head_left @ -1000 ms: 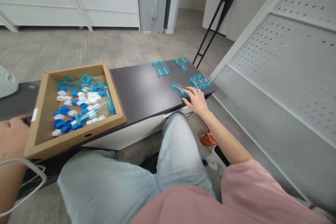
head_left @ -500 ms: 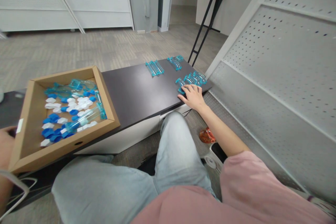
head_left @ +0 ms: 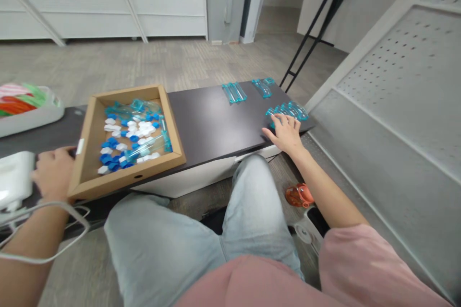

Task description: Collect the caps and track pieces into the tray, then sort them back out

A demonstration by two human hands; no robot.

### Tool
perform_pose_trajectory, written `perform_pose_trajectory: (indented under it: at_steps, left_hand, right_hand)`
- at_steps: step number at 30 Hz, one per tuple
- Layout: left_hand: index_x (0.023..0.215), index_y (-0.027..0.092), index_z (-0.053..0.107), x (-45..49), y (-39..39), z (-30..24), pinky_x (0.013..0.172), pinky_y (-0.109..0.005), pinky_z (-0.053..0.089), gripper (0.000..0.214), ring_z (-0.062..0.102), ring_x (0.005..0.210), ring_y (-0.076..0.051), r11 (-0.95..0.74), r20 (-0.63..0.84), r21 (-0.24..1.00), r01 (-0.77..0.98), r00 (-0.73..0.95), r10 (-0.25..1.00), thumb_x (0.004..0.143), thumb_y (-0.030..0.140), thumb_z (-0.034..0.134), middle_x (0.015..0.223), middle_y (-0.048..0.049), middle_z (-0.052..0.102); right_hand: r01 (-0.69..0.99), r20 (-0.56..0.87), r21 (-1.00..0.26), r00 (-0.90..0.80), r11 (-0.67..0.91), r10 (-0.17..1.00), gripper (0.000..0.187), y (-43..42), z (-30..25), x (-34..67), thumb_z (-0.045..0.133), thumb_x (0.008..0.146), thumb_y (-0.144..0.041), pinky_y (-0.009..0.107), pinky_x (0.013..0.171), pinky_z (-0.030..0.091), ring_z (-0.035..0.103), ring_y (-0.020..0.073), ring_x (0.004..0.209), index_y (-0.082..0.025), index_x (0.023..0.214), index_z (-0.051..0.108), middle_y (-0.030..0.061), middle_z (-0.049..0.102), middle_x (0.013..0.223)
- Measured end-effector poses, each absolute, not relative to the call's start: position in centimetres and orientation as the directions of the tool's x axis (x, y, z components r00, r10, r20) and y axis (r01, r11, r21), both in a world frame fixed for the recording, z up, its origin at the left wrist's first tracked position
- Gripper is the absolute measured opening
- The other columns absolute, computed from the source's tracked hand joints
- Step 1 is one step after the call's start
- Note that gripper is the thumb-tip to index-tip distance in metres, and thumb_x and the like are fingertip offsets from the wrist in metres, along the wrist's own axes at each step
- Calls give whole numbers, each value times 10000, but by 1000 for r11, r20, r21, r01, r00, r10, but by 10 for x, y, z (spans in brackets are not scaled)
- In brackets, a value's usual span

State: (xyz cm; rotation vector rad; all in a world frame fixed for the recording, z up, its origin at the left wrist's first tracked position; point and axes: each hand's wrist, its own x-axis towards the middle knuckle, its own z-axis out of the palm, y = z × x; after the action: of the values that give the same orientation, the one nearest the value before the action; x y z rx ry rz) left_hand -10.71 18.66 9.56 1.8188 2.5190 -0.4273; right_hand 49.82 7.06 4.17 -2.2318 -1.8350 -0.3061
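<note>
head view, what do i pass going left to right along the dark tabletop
White tray of colorful items → cardboard box → straight clear-and-teal pieces → row of curved clear-and-teal pieces.

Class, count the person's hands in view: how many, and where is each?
2. The left hand is by the left side of the cardboard box, contact unclear; the right hand covers part of the curved teal pieces on the dark tabletop.

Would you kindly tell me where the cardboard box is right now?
In the head view, the cardboard box sits on the dark tabletop, left of centre, with the person's left hand beside its left wall.
</note>
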Motion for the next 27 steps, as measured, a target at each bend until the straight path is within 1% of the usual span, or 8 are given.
perform_pose_trajectory:
  at_steps: [2, 6, 9, 15, 18, 21, 25, 27]
  left_hand:
    - [1698, 227, 591, -123, 187, 86, 1164, -444, 557, 614, 602, 1567, -325, 408, -10, -82, 909, -410, 912, 1187, 312, 263, 1727, -211, 602]
    - [1676, 59, 585, -139, 192, 77, 1245, -496, 451, 628, 562, 1539, -385, 333, -13, 147, 931, -335, 942, 1195, 365, 320, 1698, -303, 545]
    - [1697, 93, 568, -142, 191, 76, 1247, -461, 415, 592, 542, 1519, -337, 305, -6, 176, 936, -309, 951, 1223, 355, 328, 1704, -254, 543]
    - [1673, 71, 582, -140, 188, 74, 1214, -483, 416, 558, 559, 1486, -367, 272, 32, 200, 941, -283, 958, 1224, 283, 326, 1658, -287, 567]
    - [1638, 109, 625, -138, 192, 68, 1210, -494, 441, 530, 590, 1493, -402, 306, 75, 171, 937, -322, 944, 1192, 295, 406, 1629, -284, 606]
    - [1612, 150, 649, -138, 195, 61, 1207, -512, 463, 513, 608, 1494, -426, 303, 104, 172, 937, -323, 941, 1161, 319, 471, 1604, -278, 636]
    - [1599, 149, 656, -140, 196, 56, 1204, -511, 470, 525, 620, 1486, -416, 286, 124, 176, 942, -309, 943, 1156, 281, 408, 1598, -276, 641]
    - [1598, 154, 658, -141, 196, 55, 1202, -505, 471, 535, 621, 1483, -410, 285, 133, 174, 943, -309, 942, 1150, 263, 386, 1590, -268, 643]
  right_hand:
    - [991, 341, -81, 125, -103, 932, 699, 78, 45, 481, 553, 1138, -594, 736, 1220, 387, 499, 523, 1506, -197, 1706, 651, 257, 650, 1686]
    - [975, 349, -161, -87, 152, 933, 636, 102, 59, 421, 552, 1149, -604, 697, 1196, 394, 540, 497, 1458, -276, 1680, 676, 196, 707, 1635]
    - [914, 326, -205, -274, 350, 905, 554, 123, 77, 357, 497, 1191, -582, 625, 1177, 404, 597, 448, 1413, -300, 1611, 723, 169, 767, 1558]
    - [714, 303, -266, -575, 647, 760, 432, 203, 102, 223, 477, 1232, -476, 545, 1189, 414, 698, 366, 1314, -286, 1436, 807, 135, 831, 1434]
    - [725, 248, -253, -592, 641, 767, 385, 263, 100, 168, 553, 1202, -434, 539, 1183, 460, 702, 383, 1372, -268, 1440, 805, 150, 808, 1478]
    - [830, 139, -210, -498, 517, 856, 433, 311, 92, 129, 658, 1146, -417, 565, 1207, 496, 699, 419, 1417, -223, 1516, 771, 201, 766, 1549]
    - [884, 100, -148, -432, 443, 896, 437, 339, 81, 107, 726, 1077, -346, 605, 1260, 488, 681, 449, 1463, -189, 1481, 782, 222, 789, 1515]
    - [881, 133, -203, -407, 427, 904, 417, 345, 77, 108, 724, 1053, -338, 615, 1243, 508, 715, 443, 1410, -199, 1441, 789, 207, 824, 1441]
